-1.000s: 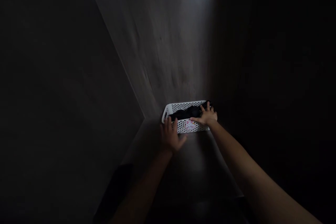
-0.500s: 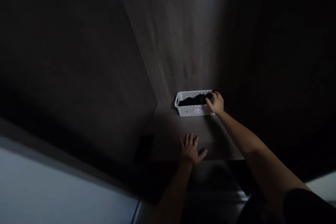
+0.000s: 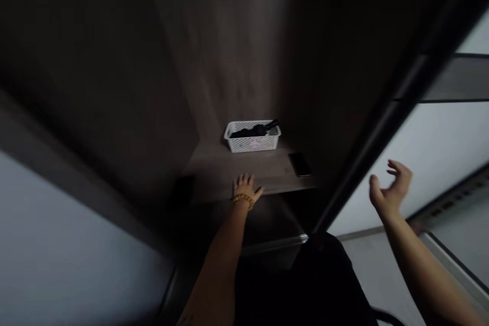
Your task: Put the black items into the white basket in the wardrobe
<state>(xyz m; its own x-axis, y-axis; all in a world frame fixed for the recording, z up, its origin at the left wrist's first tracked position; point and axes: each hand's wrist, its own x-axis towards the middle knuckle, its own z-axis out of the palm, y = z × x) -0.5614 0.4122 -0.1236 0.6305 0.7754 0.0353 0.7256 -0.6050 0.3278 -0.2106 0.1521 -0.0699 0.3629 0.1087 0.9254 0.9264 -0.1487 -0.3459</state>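
A white perforated basket with dark cloth in it stands at the back of a dark wooden shelf inside a cupboard. My left hand lies flat on the shelf's front edge, fingers spread, with a bead bracelet on the wrist. My right hand hangs in the air outside the cupboard to the right, fingers apart and holding nothing. A dark phone lies on the shelf to the right of the basket.
The cupboard's dark side walls close in left and right. A dark door frame runs diagonally on the right, with a pale wall behind it. A lower ledge sits under the shelf.
My right hand let go of the basket and pulled back out of the cupboard to the right. My left hand slid back to the shelf's front edge. The view drew away.
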